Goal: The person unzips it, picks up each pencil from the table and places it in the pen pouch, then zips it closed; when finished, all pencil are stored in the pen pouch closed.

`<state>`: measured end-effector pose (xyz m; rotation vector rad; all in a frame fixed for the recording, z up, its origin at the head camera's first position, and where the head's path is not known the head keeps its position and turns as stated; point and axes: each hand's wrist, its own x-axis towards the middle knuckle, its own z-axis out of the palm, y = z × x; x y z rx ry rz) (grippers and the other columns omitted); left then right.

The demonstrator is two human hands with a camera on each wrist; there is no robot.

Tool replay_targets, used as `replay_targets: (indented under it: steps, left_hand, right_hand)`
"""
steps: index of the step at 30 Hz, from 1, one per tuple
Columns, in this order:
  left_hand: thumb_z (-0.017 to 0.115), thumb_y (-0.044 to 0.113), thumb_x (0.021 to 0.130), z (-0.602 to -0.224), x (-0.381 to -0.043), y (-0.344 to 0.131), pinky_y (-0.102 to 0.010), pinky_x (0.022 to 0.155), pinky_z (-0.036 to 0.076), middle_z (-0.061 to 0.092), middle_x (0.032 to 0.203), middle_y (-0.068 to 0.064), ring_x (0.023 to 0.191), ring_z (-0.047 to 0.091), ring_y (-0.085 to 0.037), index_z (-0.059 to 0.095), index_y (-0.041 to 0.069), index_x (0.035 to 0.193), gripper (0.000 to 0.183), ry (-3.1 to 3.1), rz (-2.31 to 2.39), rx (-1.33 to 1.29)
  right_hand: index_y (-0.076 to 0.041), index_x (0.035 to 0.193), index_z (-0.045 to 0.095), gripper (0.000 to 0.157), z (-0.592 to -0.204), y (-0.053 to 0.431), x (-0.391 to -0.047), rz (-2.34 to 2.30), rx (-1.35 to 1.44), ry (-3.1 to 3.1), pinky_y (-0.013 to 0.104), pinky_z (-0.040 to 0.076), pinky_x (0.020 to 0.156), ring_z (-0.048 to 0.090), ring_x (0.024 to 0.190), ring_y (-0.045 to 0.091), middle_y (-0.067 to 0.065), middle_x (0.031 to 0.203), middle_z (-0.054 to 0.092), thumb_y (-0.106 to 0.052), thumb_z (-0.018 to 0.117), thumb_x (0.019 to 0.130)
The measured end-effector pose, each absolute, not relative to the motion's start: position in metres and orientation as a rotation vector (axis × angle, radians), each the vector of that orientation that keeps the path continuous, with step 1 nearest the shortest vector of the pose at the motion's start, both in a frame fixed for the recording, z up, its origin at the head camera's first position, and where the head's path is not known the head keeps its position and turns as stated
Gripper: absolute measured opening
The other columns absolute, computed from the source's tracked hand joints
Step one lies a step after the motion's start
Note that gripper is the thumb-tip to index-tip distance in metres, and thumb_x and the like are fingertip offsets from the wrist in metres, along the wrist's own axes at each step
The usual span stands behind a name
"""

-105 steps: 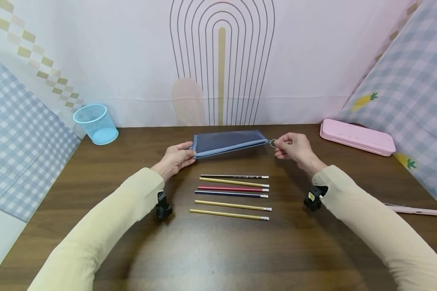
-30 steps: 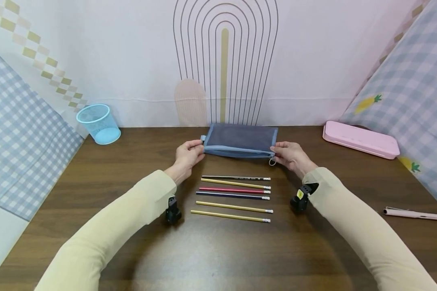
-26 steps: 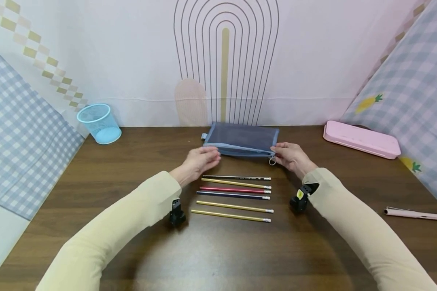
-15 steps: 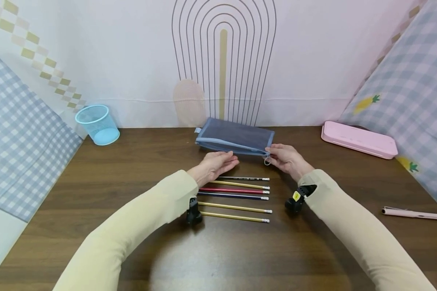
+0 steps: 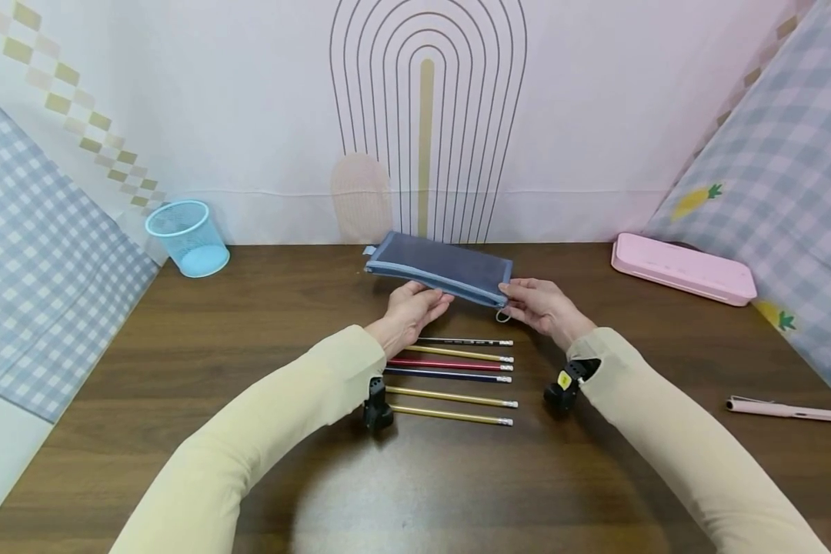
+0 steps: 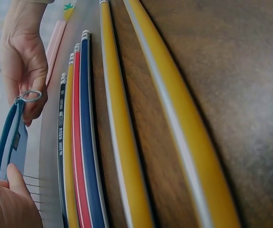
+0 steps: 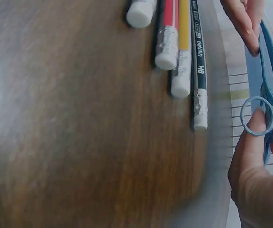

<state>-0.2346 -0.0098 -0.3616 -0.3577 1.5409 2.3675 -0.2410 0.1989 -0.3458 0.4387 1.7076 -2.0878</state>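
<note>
L hand [image 5: 412, 312] has slid rightward to mid front edge of pouch [image 5: 443, 265], can't tell if clamped; R hand [image 5: 542, 309] has grip clamped on near corner.

The brown table [image 5: 498, 485] bears pencils [image 5: 450, 375] (six, nearly parallel), a pen [image 5: 791, 410], pink case [image 5: 684, 268] and blue cup [image 5: 192, 245].

The zip pouch [image 5: 450, 263] looks like matt mesh; in front of it, glossy pencils [image 5: 450, 375] lie on a shiny wood-grain table [image 5: 415, 492].
</note>
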Motion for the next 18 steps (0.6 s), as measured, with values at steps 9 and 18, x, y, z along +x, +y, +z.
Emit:
replay_targets:
  steps: [9,18]
  left_hand:
    - [0.049,-0.009,0.092,-0.361,-0.231,-0.007,-0.032,0.093,0.05,0.061,0.113,-0.025,0.105,0.063,-0.027,0.051,-0.007,0.12,0.028,1.57,2.372,-0.353]
    - [0.051,-0.006,0.093,-0.358,-0.229,0.0,-0.03,0.09,0.052,0.061,0.118,-0.024,0.106,0.063,-0.026,0.054,-0.003,0.122,0.03,1.609,2.328,-0.299]
  right_hand:
    - [0.007,0.121,0.051,0.037,-0.348,0.19,-0.24,-1.927,0.163,2.42,0.018,0.051,0.073,0.052,0.075,0.003,-0.004,0.085,0.052,-0.009,0.061,0.09]
    - [0.004,0.109,0.062,0.028,-0.337,0.166,-0.24,-1.574,-0.338,2.658,0.016,0.045,0.064,0.052,0.077,0.014,0.008,0.091,0.06,-0.009,0.068,0.086]
